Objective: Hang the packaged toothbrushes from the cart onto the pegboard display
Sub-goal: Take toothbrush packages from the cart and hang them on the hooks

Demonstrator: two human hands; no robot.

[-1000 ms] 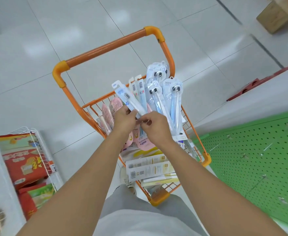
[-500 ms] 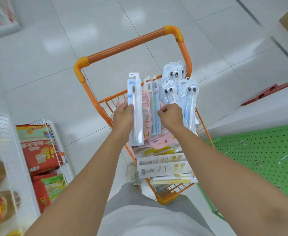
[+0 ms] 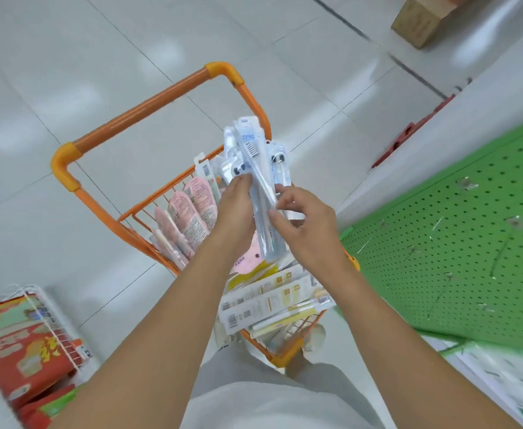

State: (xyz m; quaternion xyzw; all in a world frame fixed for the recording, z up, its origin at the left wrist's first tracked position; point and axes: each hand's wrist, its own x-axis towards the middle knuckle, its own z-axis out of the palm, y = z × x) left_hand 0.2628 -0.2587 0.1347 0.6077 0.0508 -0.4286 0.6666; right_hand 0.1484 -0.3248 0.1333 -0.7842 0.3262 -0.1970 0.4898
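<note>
Blurring hides the print on the toothbrush packs [image 3: 255, 168] fanned above the orange cart [image 3: 136, 114]. The left hand [image 3: 234, 212] grips the bundle; the right hand [image 3: 305, 224] pinches one pack, fingers half-curled. Green pegboard [image 3: 458, 243] at right, pale tiled floor [image 3: 68, 57] below.

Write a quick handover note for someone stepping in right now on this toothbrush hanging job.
Left hand: grips a bunch of blue-and-clear packaged toothbrushes, held up over the orange cart.
Right hand: its fingers pinch the bunch's right edge.
Cart: pink packs stand at its left side; white-and-yellow boxed packs lie at its near end.
Green pegboard, to the right: no packs on the part in view.
Done: a bunch picked up.
Left: hang the held packs, then the others in the cart.
</note>
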